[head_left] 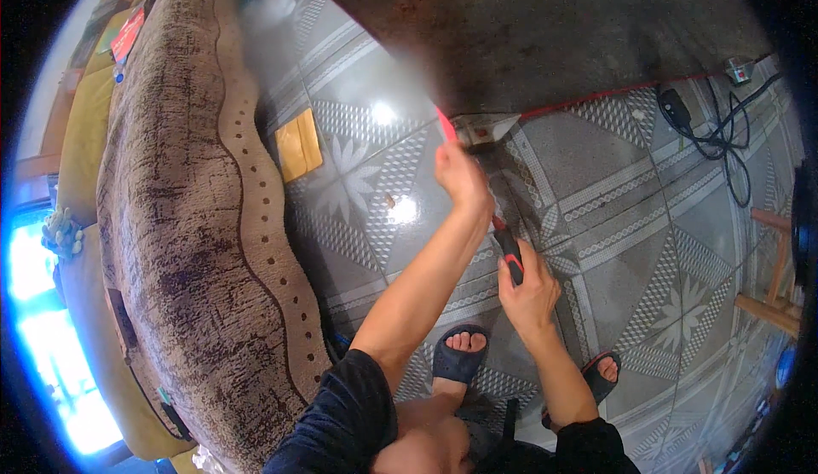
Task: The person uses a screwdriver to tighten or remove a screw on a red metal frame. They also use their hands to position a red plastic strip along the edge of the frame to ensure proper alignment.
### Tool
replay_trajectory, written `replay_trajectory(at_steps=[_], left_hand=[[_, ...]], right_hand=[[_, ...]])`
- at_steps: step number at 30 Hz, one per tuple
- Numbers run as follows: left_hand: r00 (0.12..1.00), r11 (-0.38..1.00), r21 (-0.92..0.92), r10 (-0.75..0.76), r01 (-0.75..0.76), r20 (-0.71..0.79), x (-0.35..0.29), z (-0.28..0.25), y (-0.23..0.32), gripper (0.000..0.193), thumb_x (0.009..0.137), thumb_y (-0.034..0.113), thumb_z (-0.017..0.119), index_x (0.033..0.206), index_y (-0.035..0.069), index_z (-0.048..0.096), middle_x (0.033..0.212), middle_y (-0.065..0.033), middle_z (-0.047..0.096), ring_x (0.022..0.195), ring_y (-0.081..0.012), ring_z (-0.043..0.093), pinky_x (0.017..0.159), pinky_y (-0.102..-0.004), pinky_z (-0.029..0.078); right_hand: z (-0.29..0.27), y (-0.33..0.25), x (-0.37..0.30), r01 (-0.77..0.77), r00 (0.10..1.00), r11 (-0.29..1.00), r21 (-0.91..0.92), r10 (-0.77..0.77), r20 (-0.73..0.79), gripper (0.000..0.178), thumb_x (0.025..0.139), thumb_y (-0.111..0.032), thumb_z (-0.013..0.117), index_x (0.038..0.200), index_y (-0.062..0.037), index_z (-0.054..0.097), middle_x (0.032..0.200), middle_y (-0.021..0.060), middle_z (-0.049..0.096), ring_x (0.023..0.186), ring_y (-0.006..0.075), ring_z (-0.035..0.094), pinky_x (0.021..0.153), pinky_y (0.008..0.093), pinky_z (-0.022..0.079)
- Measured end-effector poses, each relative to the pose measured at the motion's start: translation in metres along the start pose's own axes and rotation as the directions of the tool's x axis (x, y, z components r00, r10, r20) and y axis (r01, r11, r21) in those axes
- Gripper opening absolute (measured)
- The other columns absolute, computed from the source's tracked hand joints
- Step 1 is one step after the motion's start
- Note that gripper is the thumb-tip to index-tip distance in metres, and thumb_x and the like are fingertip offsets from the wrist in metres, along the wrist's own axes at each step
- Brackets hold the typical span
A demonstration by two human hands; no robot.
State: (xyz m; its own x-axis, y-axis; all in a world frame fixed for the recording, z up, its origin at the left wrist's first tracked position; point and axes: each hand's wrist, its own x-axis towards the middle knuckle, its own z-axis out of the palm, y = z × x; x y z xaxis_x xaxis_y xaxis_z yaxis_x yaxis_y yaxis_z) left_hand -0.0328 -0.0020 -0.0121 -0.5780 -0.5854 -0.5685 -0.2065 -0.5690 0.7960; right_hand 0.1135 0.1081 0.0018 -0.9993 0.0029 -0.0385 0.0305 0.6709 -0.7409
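Observation:
My left hand [464, 180] is closed around the lower end of a red strip [446, 124], at the near corner of a large dark panel [579, 31] with red edging. A pale metal corner piece [498, 128] shows just right of that hand. Lower and to the right, my right hand [530, 295] grips a hand tool with a black-and-red handle [509, 252]. The tool points up toward my left wrist; its working end is hidden there, so its exact kind cannot be told.
A sofa under a brown patterned cover [187, 193] runs along the left. On the patterned tile floor [596, 210] lies a yellow-brown envelope-like piece [299, 145]. A black cable [724, 137] lies coiled at right, above a wooden stool's legs [771, 308]. My sandalled feet [460, 350] are below.

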Motion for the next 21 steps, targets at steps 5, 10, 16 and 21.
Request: replay_trajectory(at_steps=[5,10,16,21], left_hand=[[0.994,0.999,0.029,-0.019,0.016,0.111,-0.007,0.005,-0.003,0.011,0.085,0.021,0.044,0.083,0.01,0.046,0.061,-0.0001,0.042,0.046,-0.0105,0.039,0.041,-0.0258,0.033],[0.991,0.999,0.017,-0.032,0.03,0.131,-0.001,-0.011,0.007,0.013,0.088,0.021,0.043,0.087,0.008,0.045,0.07,-0.0029,0.05,0.058,-0.0138,0.05,0.051,-0.0302,0.046],[0.94,0.988,0.152,-0.084,0.035,0.331,-0.009,-0.024,0.007,0.019,0.092,0.021,0.04,0.101,0.007,0.049,0.078,-0.0052,0.056,0.063,-0.0141,0.054,0.056,-0.0281,0.047],[0.941,0.988,0.154,-0.075,0.025,0.329,-0.005,-0.029,0.009,0.019,0.092,0.021,0.042,0.102,0.007,0.05,0.079,-0.0056,0.057,0.064,-0.0141,0.055,0.056,-0.0285,0.049]], right_hand=[[0.005,0.012,-0.003,0.037,0.996,0.999,0.029,-0.035,-0.077,0.038,0.074,-0.02,0.064,0.107,-0.0032,0.053,0.079,0.0155,0.061,0.066,0.0331,0.06,0.056,0.0393,0.047],[0.006,0.008,0.012,-0.088,0.995,0.949,0.304,0.069,0.072,0.031,0.076,-0.021,0.063,0.099,-0.0011,0.056,0.077,0.0146,0.061,0.066,0.0283,0.06,0.059,0.0356,0.046],[0.011,0.025,0.02,-0.253,0.964,0.763,0.595,0.149,0.219,0.03,0.077,-0.024,0.064,0.094,-0.0007,0.055,0.063,0.0,0.05,0.057,0.0099,0.043,0.052,0.0245,0.036],[0.011,0.023,0.023,-0.375,0.919,0.636,0.674,0.158,0.362,0.022,0.081,-0.023,0.06,0.089,-0.0031,0.055,0.061,-0.0034,0.048,0.053,0.0052,0.042,0.048,0.0206,0.033]])
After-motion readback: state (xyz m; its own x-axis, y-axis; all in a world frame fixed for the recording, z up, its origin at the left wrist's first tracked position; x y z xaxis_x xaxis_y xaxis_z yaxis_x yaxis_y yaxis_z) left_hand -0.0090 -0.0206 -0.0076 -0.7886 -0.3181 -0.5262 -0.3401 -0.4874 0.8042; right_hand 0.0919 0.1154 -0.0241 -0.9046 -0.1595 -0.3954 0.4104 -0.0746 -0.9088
